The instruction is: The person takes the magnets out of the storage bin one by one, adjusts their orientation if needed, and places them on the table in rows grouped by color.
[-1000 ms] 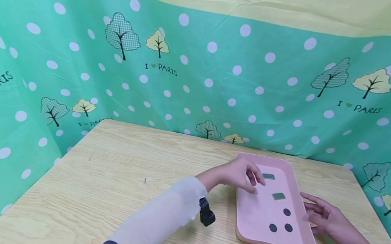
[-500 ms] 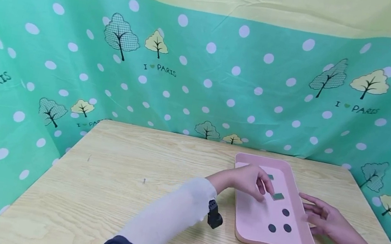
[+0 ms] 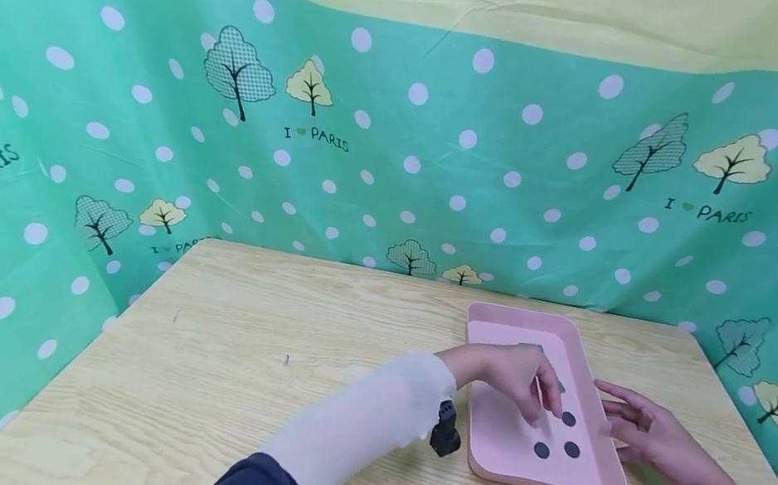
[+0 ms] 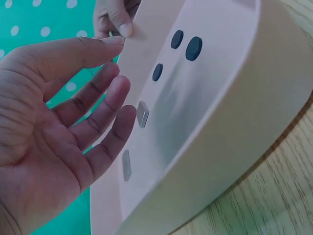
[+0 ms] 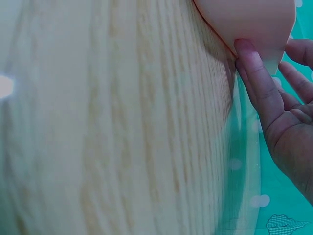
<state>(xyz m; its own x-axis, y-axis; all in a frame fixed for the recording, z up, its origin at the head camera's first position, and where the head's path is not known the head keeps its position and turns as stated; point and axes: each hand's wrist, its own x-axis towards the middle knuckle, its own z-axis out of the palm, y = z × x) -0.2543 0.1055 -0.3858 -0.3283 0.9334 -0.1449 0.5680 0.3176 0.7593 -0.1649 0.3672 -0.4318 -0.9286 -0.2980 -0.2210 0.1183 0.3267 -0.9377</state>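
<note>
A shallow pink tray stands on the table's right part. Above its floor hovers my left hand, fingers loosely bent, with nothing visible between them. In the left wrist view its palm faces the camera. Several small pieces lie in the tray: black discs and two greyish-green rectangles, which the left hand partly covers in the head view. The fingertips are nearest one disc. My right hand rests against the outside of the tray's right wall, its extended fingers touching it.
The wooden table extends to the left of the tray. A tiny dark speck is on its surface. Behind and beside the table hangs a green dotted cloth with printed trees. A small black device sits on the left wrist.
My left hand has moved right and closer to me over the tray, from the far rectangle past the nearer one to the discs. The right hand and tray look unmoved.
</note>
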